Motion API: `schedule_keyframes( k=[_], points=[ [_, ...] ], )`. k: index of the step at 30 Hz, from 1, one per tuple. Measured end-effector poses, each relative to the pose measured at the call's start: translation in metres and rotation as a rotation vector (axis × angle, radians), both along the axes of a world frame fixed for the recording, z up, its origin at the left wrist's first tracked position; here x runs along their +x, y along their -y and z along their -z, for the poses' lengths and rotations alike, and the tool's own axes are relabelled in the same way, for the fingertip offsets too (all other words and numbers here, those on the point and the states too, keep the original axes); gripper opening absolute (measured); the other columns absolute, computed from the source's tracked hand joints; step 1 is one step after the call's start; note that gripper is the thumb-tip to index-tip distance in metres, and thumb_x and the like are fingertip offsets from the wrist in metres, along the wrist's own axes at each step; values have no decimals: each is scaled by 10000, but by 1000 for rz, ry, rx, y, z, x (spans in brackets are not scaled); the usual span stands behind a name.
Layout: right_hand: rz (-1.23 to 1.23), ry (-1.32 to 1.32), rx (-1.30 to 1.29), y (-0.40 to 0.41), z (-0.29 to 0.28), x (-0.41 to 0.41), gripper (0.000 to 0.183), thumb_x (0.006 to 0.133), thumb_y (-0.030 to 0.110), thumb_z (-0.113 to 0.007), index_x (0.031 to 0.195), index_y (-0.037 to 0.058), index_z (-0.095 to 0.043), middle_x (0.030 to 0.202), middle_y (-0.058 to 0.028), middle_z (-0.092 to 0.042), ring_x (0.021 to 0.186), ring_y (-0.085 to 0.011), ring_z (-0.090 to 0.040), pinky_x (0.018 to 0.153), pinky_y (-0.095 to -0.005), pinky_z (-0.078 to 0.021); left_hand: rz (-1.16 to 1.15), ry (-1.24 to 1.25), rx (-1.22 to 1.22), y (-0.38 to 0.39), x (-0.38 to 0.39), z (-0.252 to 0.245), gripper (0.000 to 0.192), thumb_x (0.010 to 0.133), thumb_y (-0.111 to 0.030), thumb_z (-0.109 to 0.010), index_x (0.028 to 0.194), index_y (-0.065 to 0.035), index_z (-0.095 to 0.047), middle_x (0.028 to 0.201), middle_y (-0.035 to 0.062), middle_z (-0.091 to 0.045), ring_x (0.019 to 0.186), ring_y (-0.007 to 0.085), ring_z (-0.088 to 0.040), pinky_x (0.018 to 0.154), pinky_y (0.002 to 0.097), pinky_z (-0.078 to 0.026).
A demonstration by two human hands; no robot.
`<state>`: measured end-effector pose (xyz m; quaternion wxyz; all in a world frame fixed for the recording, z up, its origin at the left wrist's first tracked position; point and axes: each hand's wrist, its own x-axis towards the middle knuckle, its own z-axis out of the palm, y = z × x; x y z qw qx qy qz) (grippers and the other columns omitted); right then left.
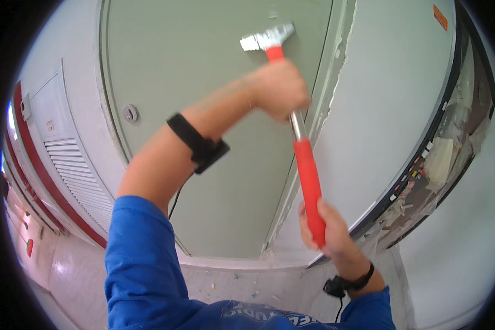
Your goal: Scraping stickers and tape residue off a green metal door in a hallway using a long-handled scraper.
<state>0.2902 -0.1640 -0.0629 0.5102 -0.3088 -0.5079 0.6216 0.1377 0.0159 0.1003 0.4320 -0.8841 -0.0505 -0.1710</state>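
Observation:
Both my hands grip a long-handled scraper (308,177) with red grips and a bare metal shaft. My left hand (284,90) is wrapped around the upper part, just below the scraper's metal head (268,38). Lower down, my right hand (332,227) holds the end of the long red grip. The head lies over the upper part of a grey-green door (214,173); whether it touches the surface I cannot tell. A pale mark (273,14) shows on the door just above the head. My left hand is blurred.
A round lock (130,113) sits at the door's left. Chipped paint lines the right door frame (334,78). Farther right, a dark-framed board (441,161) holds papers and plastic. A louvred panel (80,177) stands left. Small scraps (213,286) lie on the floor.

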Motion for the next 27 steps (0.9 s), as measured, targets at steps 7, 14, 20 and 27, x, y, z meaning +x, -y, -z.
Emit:
schedule_keyframes(
  k=[7,14,20,27],
  points=[
    [-26,-13,-45,9,19,-4,426,917,422,-272,956,33,-441,503,-62,-411,307,-121,-337,317,-232,-304,-41,-55,-26,8,-1,17,81,499,-165,-613,510,-139,-537,492,37,-511,497,240,-534,447,347,-399],
    [-93,5,88,-22,-34,-9,385,913,401,-318,915,43,-458,499,-53,-435,325,-116,-372,321,-229,-309,-166,-2,102,10,-21,-36,68,530,-187,-616,551,-148,-564,521,38,-538,523,243,-554,452,347,-401],
    [-74,-47,2,-10,-13,-21,401,909,419,-312,915,47,-459,507,-58,-433,324,-114,-360,316,-227,-299,-92,5,10,10,-22,-9,119,433,-166,-603,479,-127,-501,483,43,-494,494,260,-518,455,354,-381],
    [-56,-53,-22,4,7,-16,398,913,402,-305,908,35,-457,510,-67,-429,327,-119,-355,314,-227,-293,-100,-19,4,10,-17,-2,107,452,-159,-598,478,-132,-499,499,45,-507,496,260,-520,445,363,-373]
  ],
)
